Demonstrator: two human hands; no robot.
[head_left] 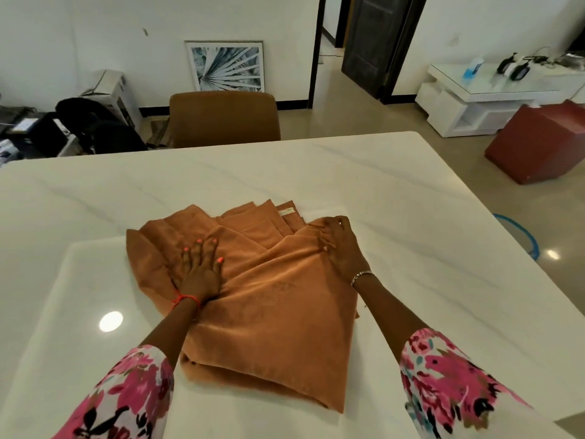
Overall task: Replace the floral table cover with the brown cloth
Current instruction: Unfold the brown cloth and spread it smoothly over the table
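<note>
1 brown cloth [272, 299] on the table [411, 217], 2 hands on the cloth, 1 chair [224, 117] behind the table, 1 framed picture [226, 66]

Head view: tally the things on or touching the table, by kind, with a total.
Brown cloth, folded: 1
Hands on the cloth: 2, left hand flat, right hand pinching a fold
Chair at the far edge of the table: 1
Total: 4

the table [380, 185] has a glossy, smooth marble-look top; on it the brown cloth [278, 312] looks soft, matt and velvety; sleeves [443, 369] of printed fabric.
</note>
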